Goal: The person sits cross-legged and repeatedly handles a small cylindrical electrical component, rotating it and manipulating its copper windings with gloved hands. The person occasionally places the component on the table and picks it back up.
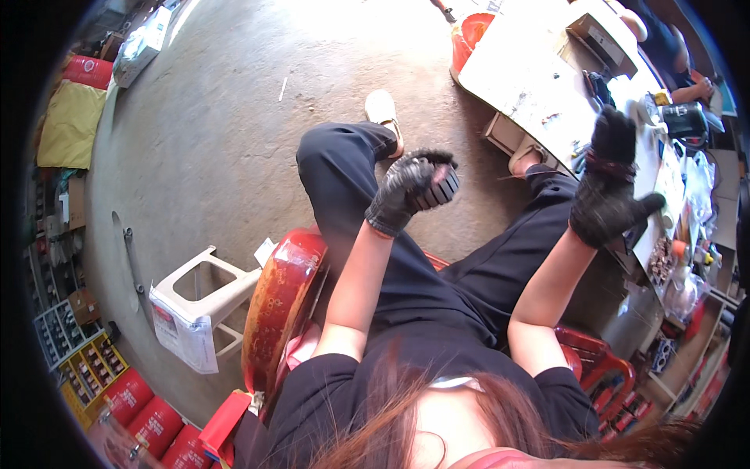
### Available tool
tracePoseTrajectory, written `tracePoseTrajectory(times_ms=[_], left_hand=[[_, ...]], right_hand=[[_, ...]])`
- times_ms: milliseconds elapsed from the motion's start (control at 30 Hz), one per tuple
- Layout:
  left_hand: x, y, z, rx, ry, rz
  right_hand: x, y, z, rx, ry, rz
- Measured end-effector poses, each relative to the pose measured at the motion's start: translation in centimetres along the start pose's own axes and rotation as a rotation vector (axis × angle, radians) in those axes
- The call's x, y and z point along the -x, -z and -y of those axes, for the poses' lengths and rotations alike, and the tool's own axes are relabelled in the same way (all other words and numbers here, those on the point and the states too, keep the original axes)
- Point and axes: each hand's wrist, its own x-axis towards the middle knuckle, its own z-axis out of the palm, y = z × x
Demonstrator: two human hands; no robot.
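Both of my hands wear dark work gloves and are raised above my lap. My left hand [414, 191] hovers over my left knee with its fingers curled in. A small pinkish patch shows inside the curl, too blurred to name. Out to the right, my right hand [609, 184] has its fingers stretched forward and its thumb spread aside, with nothing visible in it. It is nearest to the right-hand edge of the white worktable [512, 74], which is strewn with small items. A dark mug [684, 122] stands on the table beyond that hand.
Another person [664, 47] sits across the table, beside an open cardboard box [601, 43]. A red bucket [471, 33] stands at the table's far corner. To my left are a red chair arm [285, 289], a white stool [176, 281] and red canisters [156, 422].
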Motion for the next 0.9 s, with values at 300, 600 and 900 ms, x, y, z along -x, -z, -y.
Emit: tracePoseTrajectory(times_ms=[300, 600, 900], left_hand=[[2.7, -3.2, -6.4, -0.358, -0.236, -0.022], [1.2, -1.7, -5.7, -0.616, -0.287, -0.177], [-0.8, -2.5, 3.1, 0.358, 0.164, -0.599]], right_hand=[[3.2, 1.3, -2.2, 1.310, -0.541, 0.960], [8.3, -0.4, -2.3, 0.064, -1.070, 0.966], [8.2, -1.2, -0.3, -0.329, -0.797, 0.561]])
